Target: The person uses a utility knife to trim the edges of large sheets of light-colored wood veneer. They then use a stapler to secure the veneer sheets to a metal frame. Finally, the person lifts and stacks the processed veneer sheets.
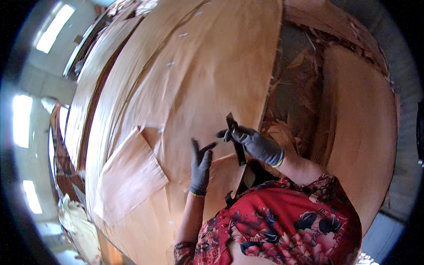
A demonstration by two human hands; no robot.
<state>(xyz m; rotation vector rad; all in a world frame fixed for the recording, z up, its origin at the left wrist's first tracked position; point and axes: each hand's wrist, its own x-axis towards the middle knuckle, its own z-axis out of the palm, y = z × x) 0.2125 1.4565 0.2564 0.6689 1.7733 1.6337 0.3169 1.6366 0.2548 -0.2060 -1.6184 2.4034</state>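
Note:
My right hand (258, 143), in a dark grey glove with a yellow cuff edge, is closed around a narrow, flat, dark blade-like tool (239, 152). One end of the tool sticks out past my fingers, and the other points back toward my body. My left hand (201, 170), gloved the same way, is raised with fingers spread and nothing in it. Under both hands lies a broad tan wood veneer sheet (212, 79), wrinkled along its length. A smaller loose veneer piece (130, 179) rests on it to the left of my left hand.
To the right, past a dark gap with torn veneer scraps (302, 66), lies another veneer stack (360, 119). More layered sheets (95, 88) overlap on the left. A pale crumpled cloth or sheet (79, 225) hangs at lower left. Bright windows (22, 121) line the left wall.

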